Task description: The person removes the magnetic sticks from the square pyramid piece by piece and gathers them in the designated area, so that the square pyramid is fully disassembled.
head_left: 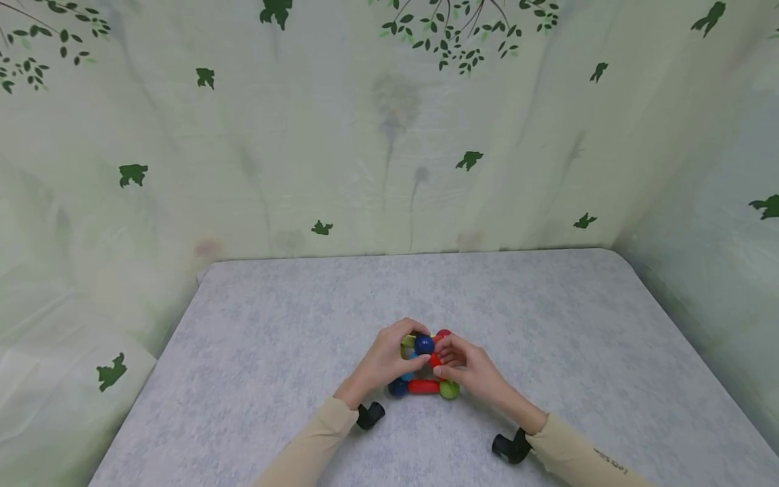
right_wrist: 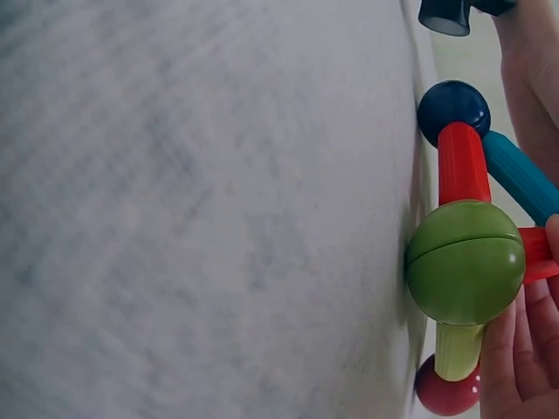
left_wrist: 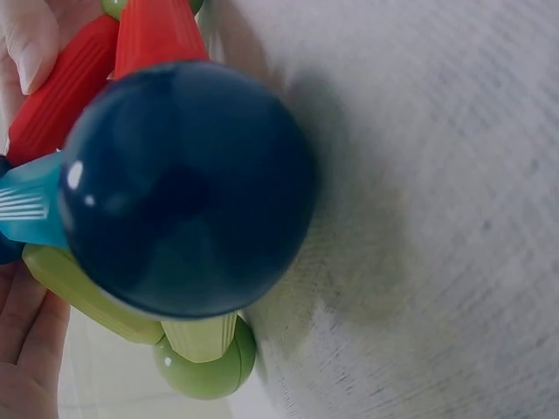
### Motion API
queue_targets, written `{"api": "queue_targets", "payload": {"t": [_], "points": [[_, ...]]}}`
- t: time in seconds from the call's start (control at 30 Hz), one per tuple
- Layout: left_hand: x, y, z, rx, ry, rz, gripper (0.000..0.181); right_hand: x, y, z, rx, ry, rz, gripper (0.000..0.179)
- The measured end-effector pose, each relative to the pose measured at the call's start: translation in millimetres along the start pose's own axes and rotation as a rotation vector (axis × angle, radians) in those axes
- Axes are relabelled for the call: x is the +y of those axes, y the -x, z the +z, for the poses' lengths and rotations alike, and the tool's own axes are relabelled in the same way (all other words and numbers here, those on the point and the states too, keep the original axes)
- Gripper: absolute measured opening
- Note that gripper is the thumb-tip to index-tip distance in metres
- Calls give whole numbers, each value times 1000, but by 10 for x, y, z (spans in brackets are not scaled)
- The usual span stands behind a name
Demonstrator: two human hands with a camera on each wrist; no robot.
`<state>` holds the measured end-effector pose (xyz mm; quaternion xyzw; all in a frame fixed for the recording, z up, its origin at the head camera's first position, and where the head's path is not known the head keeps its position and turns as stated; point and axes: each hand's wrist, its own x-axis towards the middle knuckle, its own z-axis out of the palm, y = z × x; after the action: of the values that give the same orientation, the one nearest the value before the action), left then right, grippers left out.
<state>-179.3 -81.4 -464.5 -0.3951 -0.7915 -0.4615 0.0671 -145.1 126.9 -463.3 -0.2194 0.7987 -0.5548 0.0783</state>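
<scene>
A small frame of coloured balls and rods stands on the grey table, tapering to a dark blue ball (head_left: 424,345) on top. My left hand (head_left: 389,352) holds that ball between thumb and fingers. My right hand (head_left: 471,368) pinches a sloping red rod (right_wrist: 537,253) just below it. Along the near side, a red rod (head_left: 423,386) links another dark blue ball (left_wrist: 188,188) to a green ball (right_wrist: 465,262). A teal rod (left_wrist: 35,201) slopes up from the near blue ball. Behind are a red ball (right_wrist: 447,388) and a second green ball (left_wrist: 210,367), with yellow-green rods between.
The grey table (head_left: 292,318) spreads around the frame on all sides. A pale curtain (head_left: 341,135) with leaf prints rises behind its far edge. Black wrist cameras (head_left: 511,446) sit under both forearms, close to the tabletop.
</scene>
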Motion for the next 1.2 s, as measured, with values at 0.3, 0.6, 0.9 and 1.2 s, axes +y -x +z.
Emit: {"api": "queue_targets", "payload": {"t": [0.3, 0.6, 0.9, 1.2], "points": [[-23, 6, -53, 20, 18, -18, 34, 147, 5, 8, 18, -53, 16, 25], [-18, -4, -93, -27, 30, -21, 34, 62, 36, 13, 34, -40, 63, 24], [-25, -9, -115, -65, 93, -33, 32, 150, -34, -82, 179, 13, -75, 16], [-14, 1, -130, -110, 155, -63, 30, 193, -103, -126, 54, -46, -32, 22]]}}
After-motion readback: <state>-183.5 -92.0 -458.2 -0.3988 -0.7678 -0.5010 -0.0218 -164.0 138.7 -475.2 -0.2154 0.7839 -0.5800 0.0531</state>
